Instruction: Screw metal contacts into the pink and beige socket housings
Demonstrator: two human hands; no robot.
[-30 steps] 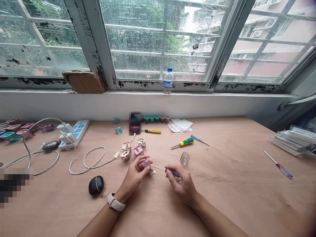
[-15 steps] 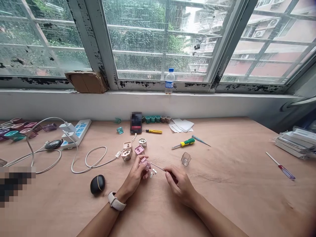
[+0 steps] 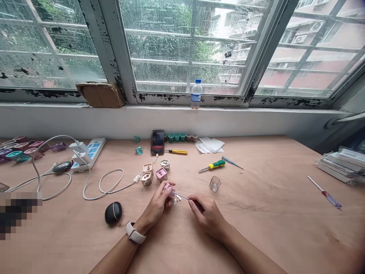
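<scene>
The left hand [image 3: 155, 203], with a white watch [image 3: 134, 233] on its wrist, pinches a small pink plastic plug case [image 3: 170, 191] above the desk [image 3: 270, 232], and the right hand [image 3: 207, 217] grips a thin screwdriver [image 3: 185, 197] by its dark handle, with the tip right at the case. Two tiny metal pieces [image 3: 178, 197] sit just beside the pink case, four more plug cases [image 3: 161, 174] sit behind it, a clear plastic cube [image 3: 215, 184] sits to its right, and a black stone [image 3: 113, 212] with a band around it sits to its left.
</scene>
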